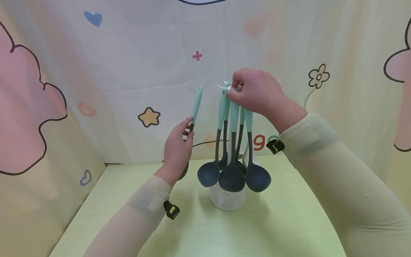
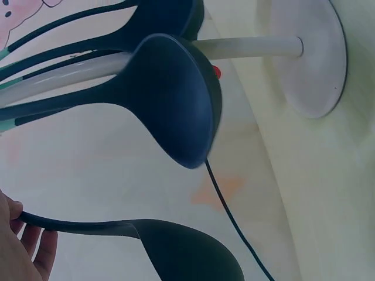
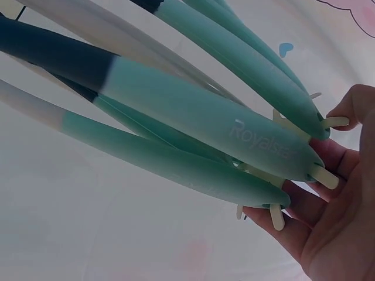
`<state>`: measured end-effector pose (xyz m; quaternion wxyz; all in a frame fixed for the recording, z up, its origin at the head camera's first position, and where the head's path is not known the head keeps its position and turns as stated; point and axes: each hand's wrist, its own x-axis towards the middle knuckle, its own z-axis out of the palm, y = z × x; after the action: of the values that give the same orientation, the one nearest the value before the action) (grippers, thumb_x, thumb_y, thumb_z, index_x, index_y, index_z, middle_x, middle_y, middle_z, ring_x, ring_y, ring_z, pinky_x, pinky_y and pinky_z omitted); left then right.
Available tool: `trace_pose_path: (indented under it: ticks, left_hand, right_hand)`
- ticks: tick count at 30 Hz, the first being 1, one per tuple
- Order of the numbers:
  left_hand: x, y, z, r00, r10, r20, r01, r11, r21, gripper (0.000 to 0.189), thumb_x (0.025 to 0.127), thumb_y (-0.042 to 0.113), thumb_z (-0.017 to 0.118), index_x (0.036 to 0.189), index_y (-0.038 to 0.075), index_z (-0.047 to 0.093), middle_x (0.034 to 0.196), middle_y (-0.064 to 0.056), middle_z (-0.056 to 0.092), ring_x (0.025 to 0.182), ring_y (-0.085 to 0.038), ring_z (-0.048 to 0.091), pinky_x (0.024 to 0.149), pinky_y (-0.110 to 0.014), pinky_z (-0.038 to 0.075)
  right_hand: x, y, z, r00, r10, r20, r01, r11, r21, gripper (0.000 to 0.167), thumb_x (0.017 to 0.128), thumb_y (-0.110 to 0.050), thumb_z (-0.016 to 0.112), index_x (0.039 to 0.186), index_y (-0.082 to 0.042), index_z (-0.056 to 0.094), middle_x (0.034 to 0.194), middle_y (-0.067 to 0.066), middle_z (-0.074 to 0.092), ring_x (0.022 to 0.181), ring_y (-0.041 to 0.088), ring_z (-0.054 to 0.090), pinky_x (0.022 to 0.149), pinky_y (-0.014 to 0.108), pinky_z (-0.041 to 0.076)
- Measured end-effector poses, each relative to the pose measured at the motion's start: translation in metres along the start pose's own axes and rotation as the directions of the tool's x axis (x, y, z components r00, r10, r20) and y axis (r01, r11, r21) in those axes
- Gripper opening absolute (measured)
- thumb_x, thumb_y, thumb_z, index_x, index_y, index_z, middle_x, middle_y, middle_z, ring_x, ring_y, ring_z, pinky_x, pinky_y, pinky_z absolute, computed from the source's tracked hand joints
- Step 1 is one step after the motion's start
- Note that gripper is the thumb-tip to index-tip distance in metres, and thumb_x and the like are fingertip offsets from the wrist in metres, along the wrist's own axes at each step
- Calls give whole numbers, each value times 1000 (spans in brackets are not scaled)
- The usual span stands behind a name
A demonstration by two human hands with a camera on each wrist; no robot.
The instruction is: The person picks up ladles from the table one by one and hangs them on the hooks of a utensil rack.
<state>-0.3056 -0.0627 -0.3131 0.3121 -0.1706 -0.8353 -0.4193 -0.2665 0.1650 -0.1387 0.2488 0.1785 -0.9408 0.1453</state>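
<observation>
My left hand [image 1: 177, 151] pinches a ladle [image 1: 197, 103] by its dark neck, the mint handle pointing up and the dark bowl mostly hidden behind the hand. In the left wrist view, this ladle's dark bowl [image 2: 190, 254] lies apart from the hanging utensils. My right hand [image 1: 257, 89] grips the hooked top of a white utensil stand [image 1: 228, 203], fingers curled round it among the pale hooks [image 3: 325, 175]. Several dark utensils with mint handles hang there, including a front ladle [image 1: 232, 178], a left one [image 1: 208, 174] and a right one [image 1: 258, 177].
The stand's round base rests on a pale green table [image 1: 282, 221]. Behind it hangs a light curtain [image 1: 173, 67] printed with hearts, a star and a flower. A small black device [image 1: 275, 146] is strapped at the right wrist, another [image 1: 171, 210] at the left.
</observation>
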Motion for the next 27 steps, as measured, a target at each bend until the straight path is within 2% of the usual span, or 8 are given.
trace_pose_path:
  ticks: [11,17,27]
  left_hand:
    - [9,20,6,997,68,-37,-70,996,-48,46,98,7,61,142,21,55,119,-4,65,98,-17,62,80,-30,55]
    - [8,26,10,993,113,-30,-114,993,-20,47,97,4,61,142,19,55,119,-6,65,99,-18,64,81,-30,56]
    - [7,30,13,993,112,-26,-112,994,-8,47,97,5,61,142,18,55,118,-6,65,99,-17,65,81,-30,56]
  right_hand:
    - [3,2,-2,1000,-18,-17,17,1000,-8,16,89,-24,51,87,-13,62,83,2,61,70,23,51,65,36,41]
    - [3,1,-2,1000,-12,-16,12,1000,-4,17,90,-25,52,87,-13,63,83,3,62,72,22,54,66,37,43]
    - [2,1,-3,1000,-6,-8,6,1000,0,17,90,-25,51,88,-12,63,87,3,64,74,22,56,67,37,45]
